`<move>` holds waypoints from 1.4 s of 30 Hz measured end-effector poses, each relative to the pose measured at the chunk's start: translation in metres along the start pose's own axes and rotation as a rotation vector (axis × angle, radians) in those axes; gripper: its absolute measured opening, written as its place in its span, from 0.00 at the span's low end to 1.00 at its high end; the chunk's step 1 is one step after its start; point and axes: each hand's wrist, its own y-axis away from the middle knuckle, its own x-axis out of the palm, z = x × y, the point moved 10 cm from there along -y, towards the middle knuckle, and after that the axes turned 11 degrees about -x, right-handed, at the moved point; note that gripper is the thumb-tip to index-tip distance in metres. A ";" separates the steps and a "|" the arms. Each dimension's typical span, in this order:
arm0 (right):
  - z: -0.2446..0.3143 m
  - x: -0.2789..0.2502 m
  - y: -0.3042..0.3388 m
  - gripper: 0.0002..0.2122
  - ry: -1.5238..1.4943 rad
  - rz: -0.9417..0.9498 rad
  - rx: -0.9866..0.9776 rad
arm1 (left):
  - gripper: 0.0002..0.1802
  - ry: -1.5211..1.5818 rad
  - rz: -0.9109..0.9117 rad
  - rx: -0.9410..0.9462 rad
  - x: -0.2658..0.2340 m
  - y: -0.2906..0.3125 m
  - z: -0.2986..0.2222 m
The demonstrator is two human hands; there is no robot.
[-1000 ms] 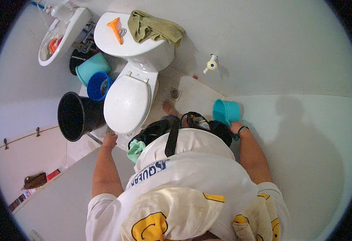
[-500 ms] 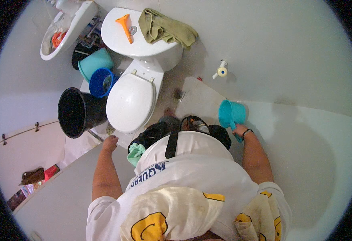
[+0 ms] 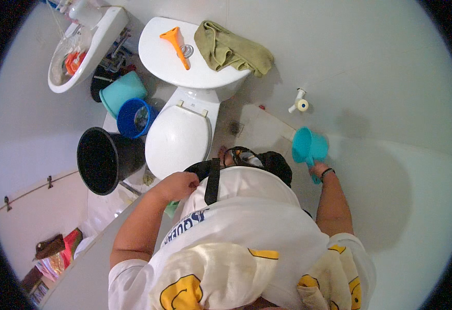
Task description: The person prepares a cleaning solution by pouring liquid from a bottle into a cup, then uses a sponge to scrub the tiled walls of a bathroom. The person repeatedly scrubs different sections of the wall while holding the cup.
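My right hand (image 3: 318,169) is closed around the handle of a turquoise water dipper (image 3: 317,145). The dipper hangs beside my right hip, tilted, its open mouth turned to the left. My left hand (image 3: 184,184) is curled at the left side of my waist, against the white shirt (image 3: 246,194) and the black clothing there. Whether its fingers hold anything is hidden. A black strap (image 3: 213,182) runs down the front of the shirt. Part of a green cloth (image 3: 171,208) shows below my left wrist.
Ahead stands a white toilet (image 3: 177,139) with its lid down; an orange funnel-shaped tool (image 3: 176,45) and an olive towel (image 3: 231,49) lie on its tank. Left of it are a black bin (image 3: 98,160), a blue bucket (image 3: 128,124) and a turquoise bucket (image 3: 122,93). A tap (image 3: 299,103) juts from the wall.
My left hand has moved inward from beside the partition edge to my waist, its forearm now bent. The right hand still grips the dipper. The view has shifted slightly.
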 end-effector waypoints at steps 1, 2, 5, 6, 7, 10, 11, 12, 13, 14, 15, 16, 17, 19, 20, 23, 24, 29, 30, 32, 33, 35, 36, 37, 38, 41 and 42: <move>0.026 -0.015 0.009 0.18 -0.029 0.034 -0.022 | 0.10 -0.011 0.010 -0.029 -0.004 0.008 0.004; 0.039 -0.023 0.016 0.18 -0.061 0.062 -0.037 | 0.09 -0.026 0.021 -0.050 -0.006 0.012 0.008; 0.008 -0.002 0.001 0.18 -0.181 0.059 0.018 | 0.11 -0.135 -0.059 -0.032 -0.015 0.021 0.012; 0.012 -0.004 0.001 0.16 -0.162 0.051 0.038 | 0.11 -0.133 -0.052 -0.037 -0.017 0.026 0.013; 0.022 -0.011 0.008 0.15 -0.139 0.044 0.058 | 0.12 -0.127 -0.045 -0.043 -0.018 0.033 0.012; -0.001 0.007 -0.004 0.16 -0.144 0.052 0.049 | 0.12 -0.165 -0.104 0.022 -0.019 0.036 -0.001; -0.012 0.017 -0.010 0.18 -0.154 0.063 0.031 | 0.12 -0.182 -0.138 0.052 -0.018 0.036 -0.007; -0.010 0.017 -0.009 0.18 -0.152 0.076 0.036 | 0.14 -0.174 -0.151 0.054 -0.016 0.036 -0.008; 0.004 0.011 0.001 0.18 -0.147 0.091 0.037 | 0.17 -0.165 -0.165 0.052 -0.014 0.038 -0.008; 0.012 0.008 0.005 0.18 -0.142 0.106 0.039 | 0.20 -0.155 -0.179 0.051 -0.011 0.040 -0.006; 0.003 0.008 0.008 0.17 -0.086 0.070 0.063 | 0.16 -0.085 -0.252 0.056 -0.012 0.040 -0.002; -0.007 0.013 0.008 0.15 -0.034 0.040 0.081 | 0.13 -0.018 -0.320 0.054 -0.011 0.040 0.005; -0.015 0.016 0.007 0.14 0.019 0.011 0.100 | 0.11 0.050 -0.388 0.051 -0.012 0.041 0.012; -0.019 0.022 0.009 0.14 -0.081 0.086 0.165 | 0.10 0.116 -0.405 -0.045 -0.013 0.050 0.018; -0.021 0.026 0.011 0.14 -0.131 0.123 0.199 | 0.09 0.148 -0.413 -0.092 -0.014 0.053 0.022; -0.058 0.043 -0.013 0.14 -0.046 0.059 0.139 | 0.08 0.068 -0.352 -0.022 -0.016 0.048 0.027; -0.044 0.031 -0.014 0.14 -0.052 0.043 0.107 | 0.08 0.016 -0.300 0.002 -0.008 0.047 0.025; 0.045 -0.029 0.010 0.14 0.002 0.083 -0.081 | 0.11 -0.065 -0.299 0.121 0.006 0.033 -0.006; 0.041 -0.029 0.006 0.16 -0.013 0.088 -0.063 | 0.11 -0.059 -0.342 0.093 0.006 0.029 -0.008; 0.030 -0.024 -0.005 0.19 -0.040 0.101 -0.027 | 0.12 -0.043 -0.430 0.038 0.007 0.022 -0.011; 0.032 -0.024 -0.010 0.19 -0.006 0.094 -0.056 | 0.10 -0.027 -0.431 0.015 0.000 0.023 -0.021; 0.034 -0.021 -0.017 0.18 0.063 0.081 -0.112 | 0.08 0.085 -0.500 -0.061 -0.009 0.023 -0.021; 0.039 -0.019 -0.017 0.18 0.033 0.104 -0.136 | 0.08 0.145 -0.537 -0.106 -0.011 0.023 -0.020; 0.046 -0.019 -0.014 0.18 0.010 0.129 -0.163 | 0.07 0.201 -0.478 -0.109 -0.005 0.021 -0.016; 0.053 -0.019 -0.010 0.18 -0.011 0.156 -0.188 | 0.08 0.202 -0.427 -0.112 -0.002 0.022 -0.013; 0.080 -0.027 0.004 0.16 0.131 0.182 -0.335 | 0.11 0.229 -0.366 -0.186 -0.009 0.038 -0.007; 0.091 -0.030 0.008 0.16 0.104 0.159 -0.395 | 0.13 0.251 -0.401 -0.262 -0.016 0.046 0.000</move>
